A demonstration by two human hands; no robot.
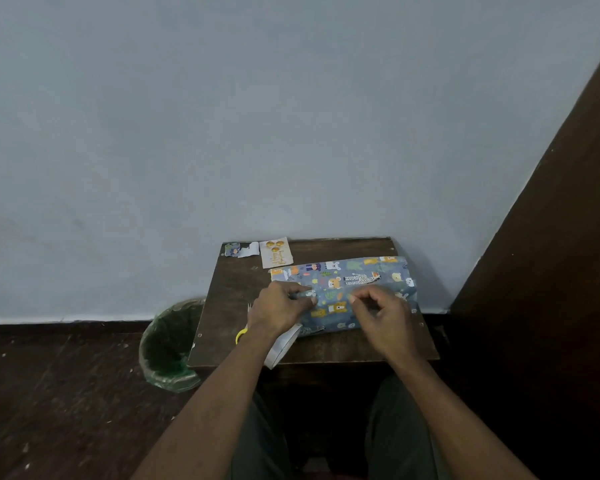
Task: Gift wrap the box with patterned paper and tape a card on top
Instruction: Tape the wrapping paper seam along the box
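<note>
Fingers (309, 299) of the left hand (279, 308) curl down onto the patterned paper (347, 289), apparently pinching a fold at its left part, while the right hand (378, 310) meets it from the other side, its fingertips drawn together on the same sheet; what lies between them is too small to tell. Both forearms reach forward from the bottom of the view. Blue animal-print paper covers the box on the right half of the small dark tabletop (229, 299). A greeting card (276, 252) lies at the far edge, beside paper scraps (241, 249). Yellow-handled scissors (241, 336) peek from under the left wrist. A lined waste bin (168, 344) stands on the floor left of the table.
</note>
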